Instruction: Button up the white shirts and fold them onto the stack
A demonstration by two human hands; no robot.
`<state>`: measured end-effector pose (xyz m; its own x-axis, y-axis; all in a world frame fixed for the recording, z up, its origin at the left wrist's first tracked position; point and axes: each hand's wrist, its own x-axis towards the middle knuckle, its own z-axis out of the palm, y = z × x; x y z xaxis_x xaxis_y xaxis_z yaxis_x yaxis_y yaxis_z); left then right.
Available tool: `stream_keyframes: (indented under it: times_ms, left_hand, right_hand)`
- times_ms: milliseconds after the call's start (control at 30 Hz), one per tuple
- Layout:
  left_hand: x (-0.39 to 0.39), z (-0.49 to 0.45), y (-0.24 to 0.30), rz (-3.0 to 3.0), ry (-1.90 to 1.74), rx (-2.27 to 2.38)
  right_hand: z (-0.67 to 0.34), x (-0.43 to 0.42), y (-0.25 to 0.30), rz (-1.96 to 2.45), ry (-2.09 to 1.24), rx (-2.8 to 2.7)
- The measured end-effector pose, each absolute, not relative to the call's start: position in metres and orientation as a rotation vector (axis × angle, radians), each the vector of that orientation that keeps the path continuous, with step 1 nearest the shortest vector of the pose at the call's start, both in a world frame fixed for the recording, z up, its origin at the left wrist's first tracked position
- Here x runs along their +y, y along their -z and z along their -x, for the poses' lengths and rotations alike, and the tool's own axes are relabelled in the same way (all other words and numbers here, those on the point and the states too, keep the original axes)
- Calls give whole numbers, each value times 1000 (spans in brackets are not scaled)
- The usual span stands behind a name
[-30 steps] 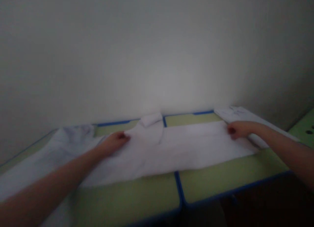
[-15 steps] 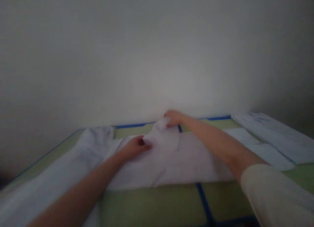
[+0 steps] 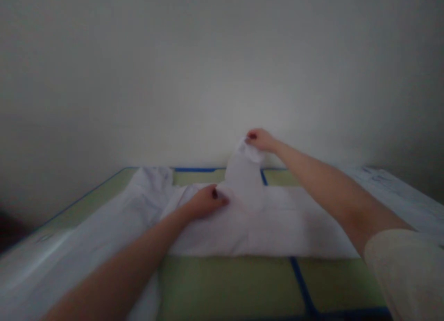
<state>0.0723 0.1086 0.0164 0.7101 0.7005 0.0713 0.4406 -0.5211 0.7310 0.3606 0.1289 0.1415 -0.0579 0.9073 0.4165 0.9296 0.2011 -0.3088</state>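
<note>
Sleeve-like flap (image 3: 246, 170) of white garment (image 3: 277, 221) found raised.
Held low half a second earlier, the flap is now stretched upright at 1 o'clock, its tip pinched between the closed fingertips of the right hand (image 3: 261, 139); only the garment's body is left flat, across the green table (image 3: 229, 286) at 5 o'clock. The left hand (image 3: 204, 203) is half curled on it; whether cloth is gripped cannot be told.
</note>
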Motion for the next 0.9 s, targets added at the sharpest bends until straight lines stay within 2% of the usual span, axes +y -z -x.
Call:
stream_keyframes:
  times_ms: [200,300,367,467,533,733,900]
  left_hand:
    - [103,-73,-30,-2223,-504,1032]
    - [101,-86,-59,-2389,-831,1120]
    - [97,-103,-86,-2490,-1051,1011]
    - [88,-135,-129,-2524,-1154,751]
    - [83,-154,-150,-2532,-1185,683]
    - [84,-176,-164,-2403,-1207,797]
    - [81,-176,-157,-2375,-1254,759]
  right_hand:
    - [-356,84,-188,1475,-249,-1734]
    - [-343,65,-200,1403,-355,-1734]
    - [-332,56,-205,1359,-398,-1803]
    - [-319,48,-211,1329,-367,-1954]
    - [-312,41,-213,1355,-215,-2038]
    - [-301,0,-207,1335,691,-2044]
    - [-305,-20,-195,1292,873,-2237]
